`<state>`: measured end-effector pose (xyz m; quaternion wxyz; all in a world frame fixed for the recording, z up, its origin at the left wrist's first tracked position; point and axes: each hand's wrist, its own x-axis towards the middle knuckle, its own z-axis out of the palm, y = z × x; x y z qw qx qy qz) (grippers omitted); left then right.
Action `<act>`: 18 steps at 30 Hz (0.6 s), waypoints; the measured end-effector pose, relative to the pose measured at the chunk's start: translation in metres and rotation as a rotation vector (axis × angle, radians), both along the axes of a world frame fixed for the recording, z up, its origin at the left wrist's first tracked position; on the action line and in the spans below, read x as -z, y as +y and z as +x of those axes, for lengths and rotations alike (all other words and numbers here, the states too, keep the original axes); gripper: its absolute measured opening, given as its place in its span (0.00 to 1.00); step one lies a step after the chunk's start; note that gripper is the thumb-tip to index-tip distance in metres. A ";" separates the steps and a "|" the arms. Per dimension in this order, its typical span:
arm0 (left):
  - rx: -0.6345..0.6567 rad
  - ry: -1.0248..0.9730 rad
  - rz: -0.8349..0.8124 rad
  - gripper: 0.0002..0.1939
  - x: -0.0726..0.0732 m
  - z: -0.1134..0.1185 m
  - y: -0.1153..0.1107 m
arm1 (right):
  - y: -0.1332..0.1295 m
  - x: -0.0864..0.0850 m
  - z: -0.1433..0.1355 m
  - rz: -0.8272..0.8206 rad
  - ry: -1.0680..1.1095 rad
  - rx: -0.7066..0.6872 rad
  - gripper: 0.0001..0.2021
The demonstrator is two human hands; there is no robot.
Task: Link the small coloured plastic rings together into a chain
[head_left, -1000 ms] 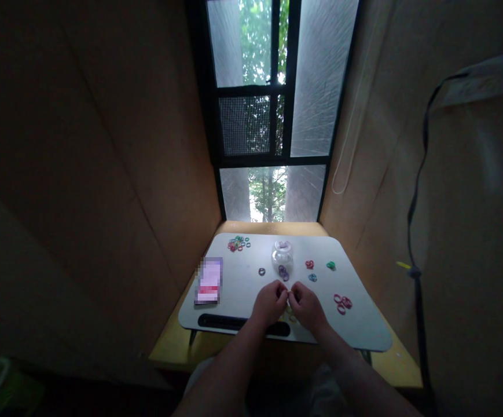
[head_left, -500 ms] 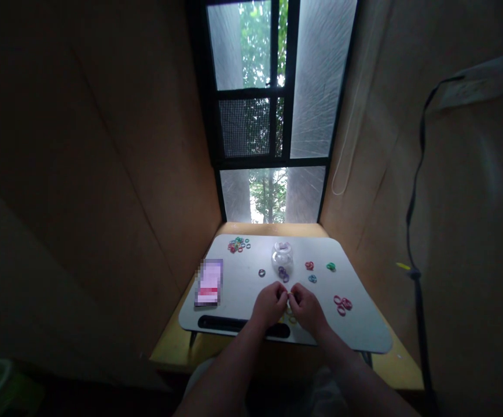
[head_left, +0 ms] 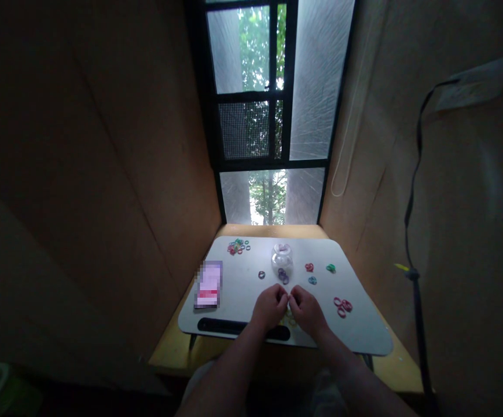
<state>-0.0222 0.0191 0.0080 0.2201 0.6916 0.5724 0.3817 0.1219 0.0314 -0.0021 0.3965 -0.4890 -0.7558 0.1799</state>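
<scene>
My left hand (head_left: 272, 305) and my right hand (head_left: 307, 308) meet over the near middle of a small white table (head_left: 238, 301). Both are closed, with the fingertips pinched together and almost touching. Whatever they pinch is too small or too hidden to make out. Under and between them lie several yellow bands (head_left: 292, 317), partly covered by the hands. Just beyond the fingertips is a cluster of purple bands (head_left: 283, 276), in front of a clear round jar (head_left: 282, 258). A dark band (head_left: 261, 275) lies to the left of the cluster.
Red bands (head_left: 309, 267), blue bands (head_left: 312, 280), green bands (head_left: 330, 268) and pink bands (head_left: 342, 307) lie in groups on the right. A mixed pile (head_left: 237, 247) sits far left, behind a phone (head_left: 209, 284). A black slot (head_left: 220, 325) runs along the near edge.
The hands stay in nearly the same place, fingertips still together. A small pale bit seen between the fingertips before is now hardly visible. The view has shifted slightly.
</scene>
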 end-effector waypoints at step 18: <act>-0.009 0.011 -0.021 0.06 -0.006 -0.001 -0.003 | 0.001 0.003 -0.001 0.013 -0.021 0.012 0.09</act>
